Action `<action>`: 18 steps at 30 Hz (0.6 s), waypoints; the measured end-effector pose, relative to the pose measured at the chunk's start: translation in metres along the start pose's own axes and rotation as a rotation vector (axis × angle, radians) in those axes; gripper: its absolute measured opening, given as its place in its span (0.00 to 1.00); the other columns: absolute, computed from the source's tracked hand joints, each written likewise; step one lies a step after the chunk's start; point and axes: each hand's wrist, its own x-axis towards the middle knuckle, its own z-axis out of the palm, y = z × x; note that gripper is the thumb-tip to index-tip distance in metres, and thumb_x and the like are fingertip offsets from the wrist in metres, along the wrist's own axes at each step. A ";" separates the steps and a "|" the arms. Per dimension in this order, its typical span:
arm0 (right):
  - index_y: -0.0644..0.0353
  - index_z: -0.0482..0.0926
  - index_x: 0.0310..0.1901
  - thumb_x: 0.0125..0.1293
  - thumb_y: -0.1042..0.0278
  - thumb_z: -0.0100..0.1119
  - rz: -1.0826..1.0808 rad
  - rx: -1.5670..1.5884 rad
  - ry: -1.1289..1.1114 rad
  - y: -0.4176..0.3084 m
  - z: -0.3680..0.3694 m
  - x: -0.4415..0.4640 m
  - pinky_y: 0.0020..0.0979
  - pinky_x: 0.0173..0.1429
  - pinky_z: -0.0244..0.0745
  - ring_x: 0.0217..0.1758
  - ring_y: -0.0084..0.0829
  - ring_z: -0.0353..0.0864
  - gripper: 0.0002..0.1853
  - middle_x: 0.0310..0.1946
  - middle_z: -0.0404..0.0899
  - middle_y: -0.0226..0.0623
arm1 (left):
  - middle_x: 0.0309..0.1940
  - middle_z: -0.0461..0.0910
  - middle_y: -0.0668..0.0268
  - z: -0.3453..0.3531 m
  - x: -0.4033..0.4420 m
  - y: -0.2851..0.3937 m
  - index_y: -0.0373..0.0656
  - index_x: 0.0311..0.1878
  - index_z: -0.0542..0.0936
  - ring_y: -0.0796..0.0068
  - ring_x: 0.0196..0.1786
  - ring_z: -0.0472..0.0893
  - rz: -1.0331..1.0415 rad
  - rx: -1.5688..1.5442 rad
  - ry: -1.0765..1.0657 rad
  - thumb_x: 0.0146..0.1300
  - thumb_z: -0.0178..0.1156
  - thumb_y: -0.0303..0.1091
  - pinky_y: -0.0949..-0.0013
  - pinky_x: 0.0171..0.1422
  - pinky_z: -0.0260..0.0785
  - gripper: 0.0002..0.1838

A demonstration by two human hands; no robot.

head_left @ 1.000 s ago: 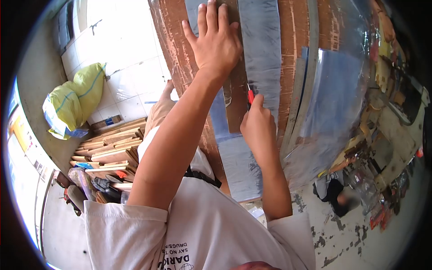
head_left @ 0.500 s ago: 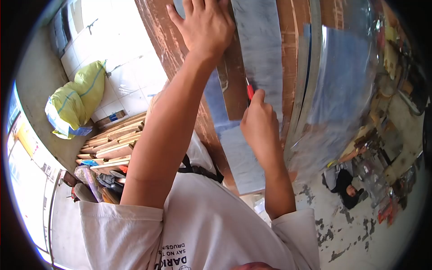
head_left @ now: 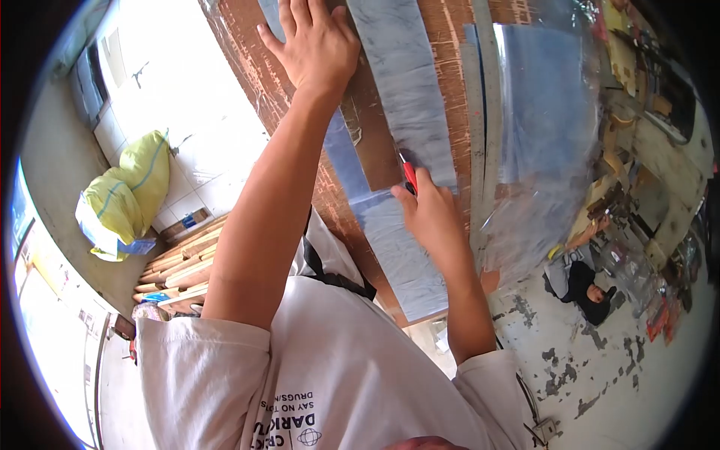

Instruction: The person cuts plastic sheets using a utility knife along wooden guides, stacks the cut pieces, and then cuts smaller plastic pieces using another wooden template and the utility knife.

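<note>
My left hand point(head_left: 315, 56) lies with fingers spread on a brown flat strip point(head_left: 373, 150), pressing it against the work surface. Beneath the strip is a long bluish, see-through sheet point(head_left: 420, 90), which looks like plastic film. In my right hand point(head_left: 433, 214) is a red cutter knife point(head_left: 409, 174). The knife's tip is at the strip's right edge, near the end closest to me. Whether the blade has gone through the sheet cannot be made out.
The scuffed brown board point(head_left: 262, 82) carries a grey metal-looking bar point(head_left: 491, 112) and more clear film point(head_left: 547, 97) to the right. Wooden slats point(head_left: 180, 262) and a yellow-green sack point(head_left: 131, 191) stand left. A person point(head_left: 585, 292) is at the far right.
My right hand has drawn the cutter knife along the strip's edge toward me. The left hand keeps its place on the strip. The whole view has shifted slightly.
</note>
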 end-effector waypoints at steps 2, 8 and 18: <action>0.63 0.71 0.45 0.71 0.57 0.63 0.009 -0.062 0.022 -0.005 -0.005 -0.007 0.58 0.37 0.73 0.36 0.65 0.82 0.17 0.25 0.80 0.59 | 0.78 0.62 0.58 -0.003 0.000 0.001 0.43 0.73 0.67 0.56 0.81 0.57 -0.021 -0.013 -0.032 0.76 0.47 0.42 0.36 0.82 0.38 0.26; 0.62 0.71 0.43 0.70 0.55 0.64 0.034 0.000 0.168 -0.026 -0.043 -0.036 0.53 0.36 0.73 0.32 0.59 0.84 0.18 0.24 0.81 0.55 | 0.78 0.61 0.58 -0.005 0.001 0.000 0.43 0.73 0.67 0.57 0.82 0.57 -0.038 -0.027 -0.054 0.76 0.47 0.43 0.36 0.83 0.37 0.27; 0.67 0.71 0.45 0.72 0.60 0.63 -0.216 0.191 0.217 -0.044 -0.029 0.073 0.57 0.40 0.73 0.38 0.66 0.81 0.17 0.30 0.81 0.62 | 0.79 0.60 0.63 0.010 -0.001 -0.003 0.48 0.74 0.67 0.59 0.83 0.55 -0.037 -0.069 -0.012 0.77 0.46 0.47 0.32 0.82 0.37 0.27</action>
